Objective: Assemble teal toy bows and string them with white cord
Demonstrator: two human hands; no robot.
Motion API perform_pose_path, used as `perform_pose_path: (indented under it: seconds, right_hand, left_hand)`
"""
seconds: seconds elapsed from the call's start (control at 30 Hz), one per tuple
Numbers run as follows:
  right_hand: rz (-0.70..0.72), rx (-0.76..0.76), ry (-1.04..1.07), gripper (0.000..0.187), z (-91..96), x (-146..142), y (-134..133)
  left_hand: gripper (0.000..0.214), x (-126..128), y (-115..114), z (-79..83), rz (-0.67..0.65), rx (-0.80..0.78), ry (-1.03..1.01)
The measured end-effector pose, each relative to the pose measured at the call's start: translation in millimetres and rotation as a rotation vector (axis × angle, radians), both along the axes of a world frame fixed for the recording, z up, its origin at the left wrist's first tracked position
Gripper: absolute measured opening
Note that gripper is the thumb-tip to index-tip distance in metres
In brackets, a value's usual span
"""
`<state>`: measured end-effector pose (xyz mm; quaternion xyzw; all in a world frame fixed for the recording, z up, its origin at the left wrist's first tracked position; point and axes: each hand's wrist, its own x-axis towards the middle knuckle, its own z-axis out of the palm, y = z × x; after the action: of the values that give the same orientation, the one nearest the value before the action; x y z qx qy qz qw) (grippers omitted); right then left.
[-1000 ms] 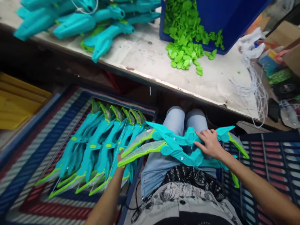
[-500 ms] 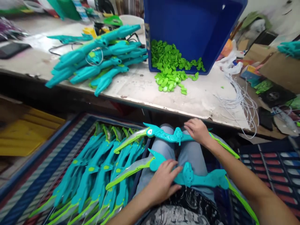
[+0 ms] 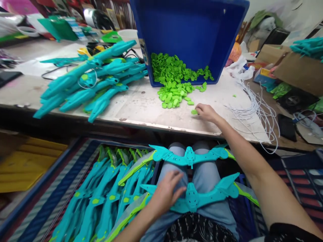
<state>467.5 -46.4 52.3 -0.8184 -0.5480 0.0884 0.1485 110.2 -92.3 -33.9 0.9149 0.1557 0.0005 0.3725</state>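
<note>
1. we take the blue plastic bin [image 3: 186, 37] as landmark; its open side faces us, on the pale worn table [image 3: 136, 109].
2. right hand [image 3: 207, 112]: in front of the bin, over the table; thumb and finger together, clamped on a small flat bright-green plastic piece [image 3: 194, 112].
3. that piece sits just nearer to us than the heap of bright-green plastic pieces [image 3: 173, 92], which spills from inside the bin onto the table.
4. left hand [image 3: 165, 193]: well below the bin, at the nearer turquoise bow-shaped plastic part [image 3: 193, 198]; thumb and fingers apart, slightly blurred; we cannot tell if it touches.
5. the farther turquoise bow-shaped part [image 3: 189, 156] lies between the nearer one and the bin; both lie across light-blue denim legs [image 3: 204, 176], roughly parallel.
6. left of the bin: stacked turquoise plastic parts [image 3: 94, 75].
7. right of the bin: tangled thin white cords [image 3: 254, 111].
8. below-left of the bin: a row of more turquoise bows [image 3: 99, 188] with green-edged tips.
</note>
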Motion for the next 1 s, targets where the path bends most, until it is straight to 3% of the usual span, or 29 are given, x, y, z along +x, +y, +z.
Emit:
perform_pose_path:
  seconds: [0.07,0.13,0.2,0.33,0.5,0.6,0.73,0.83,0.9,1.0]
  right_hand:
    - [0.098,-0.122,0.091,0.027,11.5,10.2,-16.4]
    - [0.158,-0.231,0.107,0.021,17.3,16.5,-28.9]
    - [0.116,-0.238,0.052,0.02,14.4,16.7,-38.4]
    - [-0.004,0.009,-0.149,0.03,-9.7,9.0,-54.9]
    - [0.224,0.216,-0.18,0.025,-34.1,1.8,-75.0]
    - [0.213,0.339,-0.133,0.026,-41.3,-22.1,-94.4]
    - [0.308,0.412,-0.001,0.029,-65.1,-79.6,-131.9]
    - [0.342,0.397,0.003,0.024,-93.2,-110.3,-148.8]
    - [0.327,0.387,0.012,0.023,-108.3,-117.8,-150.0]
    - [0.255,0.39,0.036,0.022,-119.0,-118.4,-146.1]
  left_hand:
    - [0.049,30.6,15.3,0.7,0.056,0.124,-0.04]
    - [0.058,64.4,28.0,1.2,0.02,0.238,0.053]
    - [0.067,93.9,37.3,2.3,-0.048,0.307,0.202]
    - [0.076,124.2,48.5,5.1,-0.108,0.275,0.382]
    - [0.061,133.9,55.4,3.6,-0.042,0.111,0.4]
    - [0.05,141.0,62.5,-2.1,-0.023,-0.075,0.343]
    - [0.033,145.9,75.0,-11.7,-0.025,-0.6,0.269]
    - [0.035,146.1,80.8,-15.0,0.053,-0.934,0.296]
    - [0.037,146.0,82.2,-15.5,0.106,-1.062,0.306]
    - [0.04,145.0,82.2,-16.4,0.139,-1.098,0.289]
